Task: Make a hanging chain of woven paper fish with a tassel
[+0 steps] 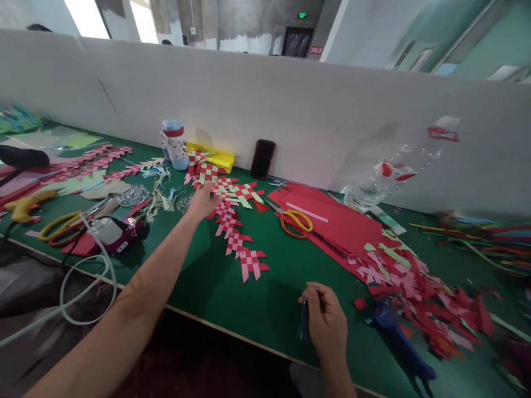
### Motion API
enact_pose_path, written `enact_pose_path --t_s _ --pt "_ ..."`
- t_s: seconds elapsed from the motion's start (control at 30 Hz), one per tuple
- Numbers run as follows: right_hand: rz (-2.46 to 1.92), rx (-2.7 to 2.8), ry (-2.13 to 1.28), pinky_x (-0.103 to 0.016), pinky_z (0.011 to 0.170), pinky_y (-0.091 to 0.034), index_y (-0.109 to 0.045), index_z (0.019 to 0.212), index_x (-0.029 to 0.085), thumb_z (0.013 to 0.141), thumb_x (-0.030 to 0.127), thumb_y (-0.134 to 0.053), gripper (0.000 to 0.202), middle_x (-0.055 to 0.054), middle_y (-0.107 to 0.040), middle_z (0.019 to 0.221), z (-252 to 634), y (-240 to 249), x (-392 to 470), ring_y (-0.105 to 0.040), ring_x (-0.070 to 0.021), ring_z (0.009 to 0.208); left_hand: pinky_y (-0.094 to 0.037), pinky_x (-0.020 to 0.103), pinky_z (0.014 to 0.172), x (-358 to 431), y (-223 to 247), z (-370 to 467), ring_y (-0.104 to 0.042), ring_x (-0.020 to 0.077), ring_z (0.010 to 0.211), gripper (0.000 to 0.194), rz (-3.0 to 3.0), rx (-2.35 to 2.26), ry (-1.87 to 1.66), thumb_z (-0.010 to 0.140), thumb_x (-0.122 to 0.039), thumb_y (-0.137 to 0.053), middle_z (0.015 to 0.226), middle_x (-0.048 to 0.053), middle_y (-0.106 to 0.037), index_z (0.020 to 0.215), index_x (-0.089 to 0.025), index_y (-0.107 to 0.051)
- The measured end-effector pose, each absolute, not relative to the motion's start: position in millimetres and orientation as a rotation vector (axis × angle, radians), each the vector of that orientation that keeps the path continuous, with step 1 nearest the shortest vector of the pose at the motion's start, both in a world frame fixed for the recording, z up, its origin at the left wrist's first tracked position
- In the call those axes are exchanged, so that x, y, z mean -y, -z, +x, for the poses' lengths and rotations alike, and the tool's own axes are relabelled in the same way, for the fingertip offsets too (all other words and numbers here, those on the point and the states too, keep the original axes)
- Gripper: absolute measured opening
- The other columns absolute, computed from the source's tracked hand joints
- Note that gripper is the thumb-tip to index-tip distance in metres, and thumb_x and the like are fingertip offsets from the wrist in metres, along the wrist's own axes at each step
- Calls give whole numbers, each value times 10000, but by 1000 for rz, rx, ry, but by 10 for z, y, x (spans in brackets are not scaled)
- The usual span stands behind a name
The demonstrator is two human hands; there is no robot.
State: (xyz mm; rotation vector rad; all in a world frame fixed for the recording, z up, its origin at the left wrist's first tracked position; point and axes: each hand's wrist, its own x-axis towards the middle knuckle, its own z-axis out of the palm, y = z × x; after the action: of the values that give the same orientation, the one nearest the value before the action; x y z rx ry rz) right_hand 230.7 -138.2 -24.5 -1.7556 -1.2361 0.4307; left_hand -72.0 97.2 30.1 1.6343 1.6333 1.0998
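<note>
My left hand (203, 202) reaches to the woven paper pieces at the back of the green table, its fingers bent at a red and light-green checkered piece (224, 188); whether they grip it is hard to tell. A chain of pink and red woven pieces (235, 241) runs from there toward the front. Near the front edge my right hand (326, 315) is closed on a dark blue tassel (305, 319), which hangs below the fingers. Yellow-orange scissors (296, 223) lie between the hands, further back, beside red paper sheets (332, 213).
A blue glue gun (400, 337) and paper scraps (435, 309) lie at right, a leaning plastic bottle (390, 174) behind. A phone (263, 159) leans on the partition (290, 99). At left are a cup (176, 146), another scissors (62, 226), a yellow glue gun (29, 205) and a white cable (62, 303).
</note>
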Motion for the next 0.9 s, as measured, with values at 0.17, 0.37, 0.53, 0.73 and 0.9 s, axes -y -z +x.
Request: enact_pose_path --t_s 0.17,0.37,0.53,0.73,0.9 --pt "-1693 1291 -430 -287 644 -506 -662 890 192 873 505 -531 339 -52 -689 749 2275 241 1386 -646 -186 671 -483 383 910 -270 -280 -407 -595 237 1053 344 1711 -1437 -1026 819 -253 -586 1209 115 -611 1153 -176 -612" --pt "-1466 1503 -488 -321 780 -515 -723 872 231 878 383 -579 210 -75 -657 949 2015 91 1369 -631 -200 894 -464 378 975 682 -127 118 -618 229 1109 391 1356 -722 -701 858 -305 -587 1211 129 -656 1216 -149 -595" --pt "-1448 1487 -503 -323 770 -516 -745 931 245 886 366 -573 216 -73 -618 958 1861 15 1374 -610 -191 891 -413 363 1017 875 -116 253 -594 212 1108 355 1218 -609 -677 910 -385 -537 1153 85 -676 1168 -169 -652" --pt "-1389 1430 -544 -296 704 -505 -745 904 244 858 324 -625 152 -50 -623 885 1826 35 1427 -611 -178 826 -444 242 708 897 -51 243 -575 119 699 300 1138 -692 -603 832 -423 -628 742 17 -658 872 -130 -679" --pt "-1384 1435 -592 -262 671 -469 -645 797 215 873 297 -611 117 -17 -604 813 1799 59 1467 -588 -149 754 -402 215 623 896 -61 204 -539 102 619 235 1225 -758 -529 800 -377 -630 656 -5 -629 763 -145 -637"
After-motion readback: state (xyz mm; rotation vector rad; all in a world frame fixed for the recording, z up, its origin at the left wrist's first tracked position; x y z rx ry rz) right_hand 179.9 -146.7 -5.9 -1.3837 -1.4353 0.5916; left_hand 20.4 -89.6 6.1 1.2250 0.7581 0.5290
